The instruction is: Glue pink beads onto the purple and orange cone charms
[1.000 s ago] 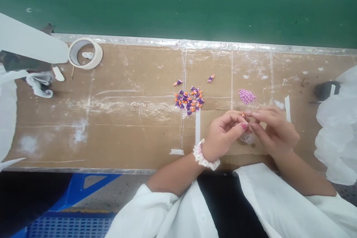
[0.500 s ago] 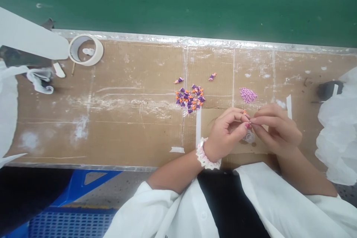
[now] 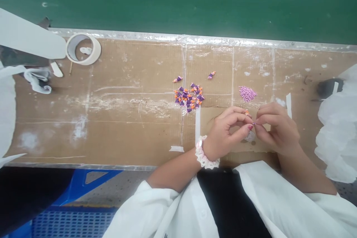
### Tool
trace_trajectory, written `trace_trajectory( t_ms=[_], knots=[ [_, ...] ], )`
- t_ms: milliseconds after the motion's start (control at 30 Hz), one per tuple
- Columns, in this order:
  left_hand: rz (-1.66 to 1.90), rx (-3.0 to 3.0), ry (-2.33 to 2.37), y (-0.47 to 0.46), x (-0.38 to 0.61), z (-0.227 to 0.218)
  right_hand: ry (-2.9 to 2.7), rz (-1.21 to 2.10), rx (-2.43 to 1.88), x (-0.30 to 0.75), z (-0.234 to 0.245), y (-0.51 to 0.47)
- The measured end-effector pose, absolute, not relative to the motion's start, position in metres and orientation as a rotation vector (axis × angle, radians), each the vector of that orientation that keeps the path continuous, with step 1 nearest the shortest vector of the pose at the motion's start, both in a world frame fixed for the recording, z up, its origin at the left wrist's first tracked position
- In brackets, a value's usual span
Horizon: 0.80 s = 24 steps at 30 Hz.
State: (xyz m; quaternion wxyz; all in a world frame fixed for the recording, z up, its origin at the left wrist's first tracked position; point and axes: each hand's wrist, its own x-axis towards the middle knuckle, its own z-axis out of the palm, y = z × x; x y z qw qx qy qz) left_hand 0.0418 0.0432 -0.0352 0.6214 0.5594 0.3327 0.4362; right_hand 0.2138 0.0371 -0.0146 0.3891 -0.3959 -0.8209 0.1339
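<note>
My left hand [image 3: 227,132], with a frilly white-pink band at the wrist, is closed in a pinch. My right hand [image 3: 277,128] pinches from the other side. Where the fingertips meet, both hold a tiny purple piece [image 3: 254,123], too small to name. Just beyond my left fingers shows the orange top of a small figurine [image 3: 247,112]; whether a finger touches it I cannot tell. Below the fingertips a small clear round object [image 3: 250,136] lies on the cardboard, partly hidden. Farther off is a heap of tiny pink-purple pieces [image 3: 248,93].
Several purple-and-orange figurines [image 3: 189,98] are piled left of my hands, with two single ones behind. A tape roll [image 3: 97,54] sits at the far left on the cardboard-covered table [image 3: 134,134]. White translucent plastic [image 3: 337,130] bulges at the right edge. A blue stool [image 3: 72,219] stands below.
My fingertips have shifted slightly toward me and right, and the tiny purple piece now shows between them. More of the orange figurine top is visible. The piles look unchanged.
</note>
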Motion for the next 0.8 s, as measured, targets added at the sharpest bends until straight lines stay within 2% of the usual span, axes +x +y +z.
trace_trajectory(
  t_ms=[800],
  knots=[
    [1.216, 1.587, 0.829, 0.0429, 0.0414, -0.0322, -1.938, 0.557, -1.021, 0.2070, -0.0126, 0.0320]
  ],
)
